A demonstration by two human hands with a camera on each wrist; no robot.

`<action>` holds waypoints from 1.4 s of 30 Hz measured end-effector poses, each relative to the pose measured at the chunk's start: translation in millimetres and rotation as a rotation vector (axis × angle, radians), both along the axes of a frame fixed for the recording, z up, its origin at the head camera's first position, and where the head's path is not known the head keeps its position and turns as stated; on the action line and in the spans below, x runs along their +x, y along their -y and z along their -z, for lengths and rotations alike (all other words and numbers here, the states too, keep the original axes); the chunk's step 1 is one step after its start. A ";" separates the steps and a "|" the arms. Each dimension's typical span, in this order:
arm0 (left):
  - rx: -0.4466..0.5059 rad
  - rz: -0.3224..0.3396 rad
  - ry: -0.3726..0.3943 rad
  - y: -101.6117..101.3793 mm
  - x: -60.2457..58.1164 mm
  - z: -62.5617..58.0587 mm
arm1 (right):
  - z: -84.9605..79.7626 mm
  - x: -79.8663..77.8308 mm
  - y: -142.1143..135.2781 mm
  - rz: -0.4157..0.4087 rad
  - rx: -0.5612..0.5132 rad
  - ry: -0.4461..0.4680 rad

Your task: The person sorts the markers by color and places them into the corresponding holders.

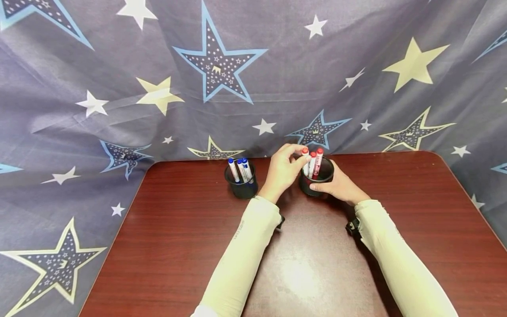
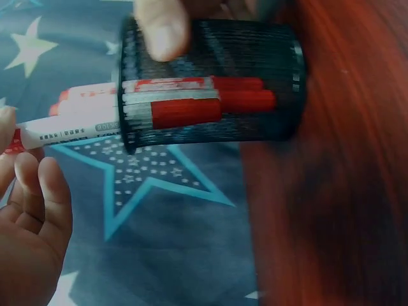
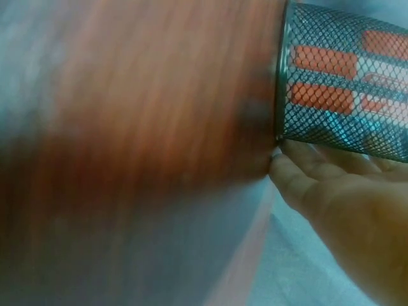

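A black mesh pen cup (image 1: 306, 185) stands at the back of the table with several red-capped markers (image 1: 318, 163) in it. My right hand (image 1: 343, 187) grips the cup from the right, thumb across its front. With thumb and fingers, my left hand (image 1: 283, 169) pinches the red cap end of one white-and-red marker (image 2: 70, 129). In the left wrist view that marker's lower part is inside the cup, beside the others. Through the mesh in the right wrist view, the red ends (image 3: 322, 97) show above the right fingers. Whether the cup's base touches the table is hard to tell.
To the left stands a second black mesh cup (image 1: 243, 191) holding several blue-capped markers (image 1: 233, 171). Both cups are near the back edge of the reddish-brown wooden table (image 1: 190, 233). A grey star-patterned cloth (image 1: 237, 119) hangs right behind the table.
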State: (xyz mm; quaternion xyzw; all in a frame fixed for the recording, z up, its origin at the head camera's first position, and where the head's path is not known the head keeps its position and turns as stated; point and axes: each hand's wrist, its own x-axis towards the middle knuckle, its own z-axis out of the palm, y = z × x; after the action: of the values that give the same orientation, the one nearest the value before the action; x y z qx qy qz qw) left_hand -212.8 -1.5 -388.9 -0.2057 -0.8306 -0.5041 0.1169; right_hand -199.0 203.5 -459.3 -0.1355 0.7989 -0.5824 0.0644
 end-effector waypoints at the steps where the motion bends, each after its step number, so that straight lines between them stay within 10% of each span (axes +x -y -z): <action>1: -0.031 -0.012 0.000 -0.6 0.0 1.9 | 0.6 -0.1 0.0 0.000 0.000 0.000; 17: -0.108 -0.054 0.027 -6.0 0.2 25.9 | 4.2 -3.1 -0.6 -0.022 -0.013 -0.027; 42: -0.100 -0.049 0.017 -7.4 2.0 21.7 | 9.0 -5.2 -0.4 -0.042 -0.035 -0.070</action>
State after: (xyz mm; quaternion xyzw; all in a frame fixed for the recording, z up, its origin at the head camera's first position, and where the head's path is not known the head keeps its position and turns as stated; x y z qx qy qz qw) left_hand -210.8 5.9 -410.6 -0.1868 -0.8605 -0.4607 0.1118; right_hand -204.2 203.9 -468.3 -0.1739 0.7873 -0.5898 0.0464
